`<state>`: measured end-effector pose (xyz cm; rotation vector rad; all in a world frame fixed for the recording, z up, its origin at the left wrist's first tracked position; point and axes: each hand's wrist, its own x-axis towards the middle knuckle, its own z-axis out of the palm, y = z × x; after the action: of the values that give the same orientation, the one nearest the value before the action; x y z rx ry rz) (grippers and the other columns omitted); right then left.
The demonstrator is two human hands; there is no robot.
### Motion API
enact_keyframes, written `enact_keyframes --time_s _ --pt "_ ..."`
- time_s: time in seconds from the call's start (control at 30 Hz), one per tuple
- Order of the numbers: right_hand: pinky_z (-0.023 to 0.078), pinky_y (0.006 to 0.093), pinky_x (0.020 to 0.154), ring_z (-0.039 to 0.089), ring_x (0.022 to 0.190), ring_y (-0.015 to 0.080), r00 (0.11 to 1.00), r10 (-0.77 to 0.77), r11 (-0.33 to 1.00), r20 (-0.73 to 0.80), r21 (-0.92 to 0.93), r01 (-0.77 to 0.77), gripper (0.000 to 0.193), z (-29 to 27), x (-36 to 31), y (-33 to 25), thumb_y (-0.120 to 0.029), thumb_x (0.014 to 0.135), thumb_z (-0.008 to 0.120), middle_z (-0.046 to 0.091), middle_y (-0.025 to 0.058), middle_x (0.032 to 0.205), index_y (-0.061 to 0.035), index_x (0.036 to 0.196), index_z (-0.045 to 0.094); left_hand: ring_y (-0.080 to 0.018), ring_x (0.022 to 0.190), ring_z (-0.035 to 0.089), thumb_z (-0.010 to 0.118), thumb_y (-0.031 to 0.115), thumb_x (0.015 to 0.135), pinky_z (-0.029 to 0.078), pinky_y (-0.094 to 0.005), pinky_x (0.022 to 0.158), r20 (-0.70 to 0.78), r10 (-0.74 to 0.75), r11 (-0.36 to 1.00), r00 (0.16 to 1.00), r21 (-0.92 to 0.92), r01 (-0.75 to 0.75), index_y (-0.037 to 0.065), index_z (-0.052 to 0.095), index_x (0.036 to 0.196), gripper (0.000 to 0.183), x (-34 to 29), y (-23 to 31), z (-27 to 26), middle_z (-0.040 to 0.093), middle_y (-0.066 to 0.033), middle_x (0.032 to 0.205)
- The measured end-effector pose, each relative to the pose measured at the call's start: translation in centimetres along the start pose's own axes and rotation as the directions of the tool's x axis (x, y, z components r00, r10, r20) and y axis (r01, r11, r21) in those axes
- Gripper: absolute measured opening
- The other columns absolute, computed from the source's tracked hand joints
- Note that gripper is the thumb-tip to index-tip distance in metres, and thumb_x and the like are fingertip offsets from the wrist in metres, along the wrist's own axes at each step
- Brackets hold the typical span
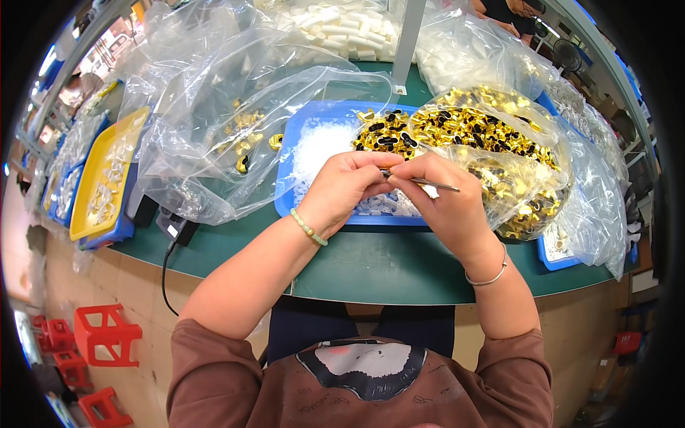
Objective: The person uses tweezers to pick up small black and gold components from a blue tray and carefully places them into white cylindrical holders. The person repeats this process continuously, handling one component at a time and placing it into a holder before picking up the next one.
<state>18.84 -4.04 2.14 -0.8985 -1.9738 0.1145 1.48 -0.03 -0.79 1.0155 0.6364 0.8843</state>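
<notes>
My two hands meet over the blue tray (289, 153), fingertips nearly touching. Between the thumb and fingers of my right hand (451, 203) is a pair of slim metal tweezers (444, 186), its back end sticking out to the right. My left hand (334, 187) is closed in a pinch on a small piece that the fingers mostly hide. In the tray lie small white granules (321, 146), gold and black shiny pieces (385, 133) and flat whitish pieces (378, 207) below my hands.
A clear bag full of gold and black pieces (492, 135) leans over the tray's right side. Left of the tray sprawls a large clear plastic bag (193, 143). A yellow tray (85, 207) stands at the left. White cylinders (349, 32) are heaped behind a metal post (408, 43).
</notes>
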Motion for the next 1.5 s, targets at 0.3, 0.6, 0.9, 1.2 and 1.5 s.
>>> enact_keyframes --time_s 0.3,0.6,0.9,1.2,1.5 --pt "0.050 0.0307 0.060 0.064 0.069 0.0246 0.995 0.071 0.995 -0.075 0.075 -0.065 0.016 -0.29 0.03 0.44 0.000 0.078 0.074 0.066 0.0088 0.080 -0.0046 0.091 0.066 -0.0132 0.099 0.064 0.047 0.003 0.092 0.050 -0.0270 0.094 -0.002 -0.001 0.997 1.000 -0.076 0.001 -0.007 0.062 0.120 0.033 -0.13 0.23 0.00 0.066 -0.0104 0.110" --pt "0.050 0.0315 0.060 0.064 0.069 0.0247 0.997 0.057 0.997 -0.049 0.047 -0.054 0.016 -0.11 -0.09 0.66 0.000 0.078 0.074 0.066 0.0090 0.080 -0.0044 0.092 0.066 -0.0116 0.097 0.063 0.047 0.004 0.092 0.050 -0.0273 0.095 0.011 -0.018 0.998 1.000 -0.067 0.019 -0.007 0.062 0.120 0.033 -0.10 0.21 0.03 0.067 -0.0087 0.106" --pt "0.050 0.0316 0.062 0.066 0.071 0.0255 0.997 0.052 0.998 -0.055 0.045 -0.050 0.016 -0.13 0.03 0.66 0.001 0.078 0.074 0.066 0.0093 0.081 -0.0039 0.091 0.065 -0.0132 0.100 0.064 0.046 0.003 0.093 0.050 -0.0281 0.096 0.018 -0.005 0.999 1.000 -0.051 0.006 -0.005 0.062 0.122 0.033 -0.05 -0.03 -0.03 0.066 -0.0107 0.111" --pt "0.050 0.0312 0.062 0.065 0.071 0.0252 0.997 0.041 0.998 -0.061 0.048 -0.038 0.017 -0.28 0.15 0.43 -0.001 0.077 0.075 0.067 0.0096 0.081 -0.0041 0.091 0.065 -0.0131 0.100 0.064 0.047 0.003 0.094 0.052 -0.0262 0.093 0.025 -0.002 1.000 1.000 -0.012 0.003 -0.004 0.063 0.120 0.032 -0.05 0.11 0.02 0.066 -0.0102 0.113" --pt "0.050 0.0313 0.061 0.065 0.070 0.0248 0.997 0.058 0.998 -0.043 0.011 -0.057 0.014 -0.31 0.13 0.04 -0.002 0.078 0.075 0.067 0.0094 0.080 -0.0037 0.088 0.066 -0.0141 0.097 0.066 0.049 0.004 0.093 0.054 -0.0262 0.090 0.010 0.020 1.000 1.000 -0.017 -0.019 -0.003 0.065 0.115 0.028 0.20 -0.26 -0.12 0.067 -0.0114 0.114"
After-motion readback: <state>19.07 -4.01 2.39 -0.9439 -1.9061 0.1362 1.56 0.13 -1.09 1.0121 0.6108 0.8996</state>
